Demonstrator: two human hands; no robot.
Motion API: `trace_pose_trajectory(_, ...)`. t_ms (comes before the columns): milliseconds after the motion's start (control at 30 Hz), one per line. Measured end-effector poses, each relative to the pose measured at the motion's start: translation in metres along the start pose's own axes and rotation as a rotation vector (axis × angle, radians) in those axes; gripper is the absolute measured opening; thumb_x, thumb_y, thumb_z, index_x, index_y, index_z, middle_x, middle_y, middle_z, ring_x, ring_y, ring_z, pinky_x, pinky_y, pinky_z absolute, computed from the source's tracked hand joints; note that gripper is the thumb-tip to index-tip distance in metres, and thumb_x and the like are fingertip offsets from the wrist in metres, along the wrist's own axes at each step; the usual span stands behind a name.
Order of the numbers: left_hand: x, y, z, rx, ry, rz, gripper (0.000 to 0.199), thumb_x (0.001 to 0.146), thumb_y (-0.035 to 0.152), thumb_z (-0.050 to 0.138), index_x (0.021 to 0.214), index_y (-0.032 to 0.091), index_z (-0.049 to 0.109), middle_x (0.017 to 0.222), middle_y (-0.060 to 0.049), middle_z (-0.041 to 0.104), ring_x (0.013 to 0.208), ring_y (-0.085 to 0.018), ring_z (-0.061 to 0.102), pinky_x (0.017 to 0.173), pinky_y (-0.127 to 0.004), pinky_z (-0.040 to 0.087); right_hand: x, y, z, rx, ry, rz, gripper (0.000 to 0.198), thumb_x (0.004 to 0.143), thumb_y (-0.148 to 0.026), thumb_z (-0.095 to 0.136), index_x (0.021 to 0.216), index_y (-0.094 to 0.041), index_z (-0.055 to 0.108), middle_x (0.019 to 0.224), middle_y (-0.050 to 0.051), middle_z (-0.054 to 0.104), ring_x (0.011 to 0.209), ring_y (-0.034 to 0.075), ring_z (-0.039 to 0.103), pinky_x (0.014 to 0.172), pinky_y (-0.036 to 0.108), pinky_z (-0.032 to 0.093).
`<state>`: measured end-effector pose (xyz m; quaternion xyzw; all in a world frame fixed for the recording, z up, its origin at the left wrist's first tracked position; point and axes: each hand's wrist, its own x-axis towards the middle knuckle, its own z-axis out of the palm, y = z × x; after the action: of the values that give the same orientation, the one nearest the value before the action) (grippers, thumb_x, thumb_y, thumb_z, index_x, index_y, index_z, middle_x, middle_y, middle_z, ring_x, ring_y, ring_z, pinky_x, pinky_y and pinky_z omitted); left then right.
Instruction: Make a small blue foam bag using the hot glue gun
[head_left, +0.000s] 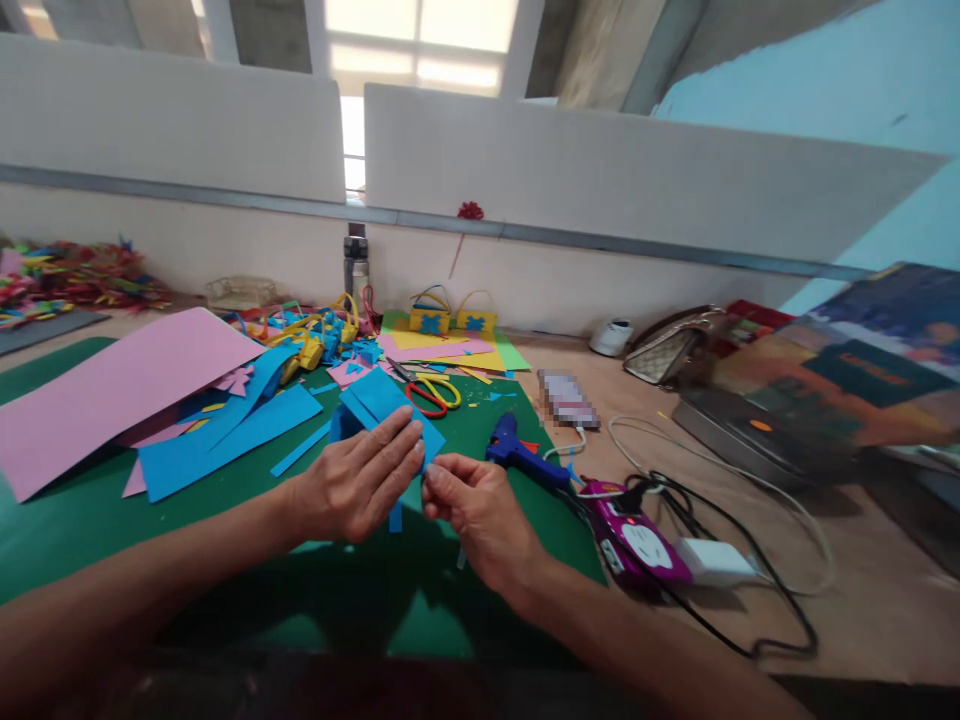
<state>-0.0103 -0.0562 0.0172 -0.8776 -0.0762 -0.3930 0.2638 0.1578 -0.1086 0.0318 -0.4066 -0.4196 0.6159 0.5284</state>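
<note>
A folded piece of blue paper [401,400] is held up over the green cutting mat [330,600]. My left hand [364,475] lies across it with straight fingers pressed together; the thumb is hidden. At the paper's lower right corner, the thumb and fingers of my right hand [472,500] are pinched on its edge. A narrow blue strip [395,516] shows below my left hand. Just beyond the paper lie scissors with red and yellow handles [439,395]. To the right rests a blue glue gun [521,452].
Pink sheets [127,390], blue sheets [225,440] and paper scraps are on the left. Two small yellow paper bags [430,318] stand at the back. On the right are a phone [568,398], a purple power strip [634,540], a white adapter [712,562] and looping cables.
</note>
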Motion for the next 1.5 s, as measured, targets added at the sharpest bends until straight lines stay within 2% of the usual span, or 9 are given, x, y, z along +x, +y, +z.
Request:
trace_pose_trajectory(433,-0.001,0.007,0.012,-0.088,-0.042,-0.075,0.046,0.084,0.002,0.042,0.129,0.003,0.039,0.123,-0.024,0.054,0.129,-0.034,0.031,0.096,-0.048,0.045,0.010,0.003,-0.006,0.049,0.115,-0.036,0.020,0.059,-0.026,0.072,0.051,-0.015,0.057,0.048,-0.006,0.051,0.044,0.006,0.045,0.047,0.021,0.035)
trace_pose_trajectory(600,0.003,0.013,0.004,-0.243,0.034,-0.173,0.045,0.078,0.002,0.054,0.122,0.009,0.049,0.123,-0.020,0.056,0.125,-0.031,0.042,0.098,-0.044,0.045,0.018,-0.001,-0.013,-0.050,0.179,-0.121,0.019,0.061,-0.023,0.069,0.048,-0.016,0.055,0.042,-0.007,0.050,0.041,0.006,0.042,0.048,0.022,0.033)
trace_pose_trajectory(667,0.010,0.016,-0.006,-0.370,0.119,-0.366,0.033,0.080,0.006,0.055,0.111,0.014,0.058,0.111,-0.013,0.065,0.110,-0.024,0.057,0.092,-0.038,0.050,0.020,-0.004,-0.015,-0.090,0.202,-0.158,0.020,0.061,-0.023,0.068,0.048,-0.017,0.055,0.041,-0.006,0.050,0.041,0.006,0.041,0.048,0.022,0.033)
trace_pose_trajectory(767,0.019,0.017,-0.017,-0.680,0.108,-0.896,0.016,0.084,0.020,0.054,0.094,0.017,0.066,0.091,-0.007,0.072,0.081,-0.018,0.068,0.068,-0.026,0.058,0.021,-0.008,-0.019,-0.137,0.240,-0.211,0.020,0.063,-0.025,0.067,0.049,-0.018,0.054,0.041,-0.006,0.050,0.041,0.007,0.041,0.049,0.023,0.032)
trace_pose_trajectory(867,0.022,0.013,-0.016,-1.087,0.075,-1.312,0.022,0.084,0.032,0.056,0.092,0.015,0.067,0.094,-0.009,0.071,0.085,-0.021,0.068,0.065,-0.027,0.058,0.020,-0.012,-0.022,-0.178,0.266,-0.257,0.022,0.064,-0.026,0.066,0.048,-0.018,0.053,0.042,-0.007,0.049,0.044,0.007,0.043,0.052,0.024,0.033)
trace_pose_trajectory(967,0.021,0.010,-0.009,-1.411,0.134,-1.529,0.026,0.081,0.033,0.060,0.099,0.014,0.064,0.105,-0.012,0.068,0.097,-0.024,0.065,0.072,-0.031,0.057,0.017,-0.012,-0.024,-0.210,0.261,-0.281,0.024,0.065,-0.026,0.066,0.048,-0.018,0.052,0.041,-0.007,0.048,0.045,0.008,0.043,0.054,0.024,0.033)
trace_pose_trajectory(1100,0.026,0.012,-0.006,-1.691,0.168,-1.531,0.033,0.079,0.029,0.063,0.110,0.016,0.060,0.115,-0.012,0.063,0.106,-0.022,0.060,0.075,-0.026,0.055,0.014,-0.007,-0.023,-0.276,0.220,-0.280,0.026,0.068,-0.029,0.066,0.048,-0.018,0.052,0.044,-0.006,0.050,0.046,0.008,0.042,0.054,0.025,0.032)
trace_pose_trajectory(1200,0.029,0.013,-0.006,-1.747,0.246,-1.522,0.034,0.079,0.028,0.063,0.110,0.016,0.059,0.115,-0.012,0.063,0.106,-0.022,0.060,0.080,-0.029,0.053,0.013,-0.002,-0.020,-0.343,0.206,-0.264,0.028,0.069,-0.032,0.066,0.048,-0.018,0.051,0.044,-0.005,0.049,0.046,0.009,0.041,0.054,0.026,0.032)
trace_pose_trajectory(1500,0.030,0.009,-0.001,-1.863,0.384,-1.615,0.025,0.079,0.016,0.061,0.104,0.015,0.059,0.093,-0.007,0.069,0.081,-0.014,0.066,0.070,-0.022,0.054,0.016,0.002,-0.020,-0.368,0.191,-0.158,0.030,0.069,-0.034,0.065,0.049,-0.018,0.051,0.045,-0.004,0.051,0.044,0.009,0.042,0.052,0.025,0.032)
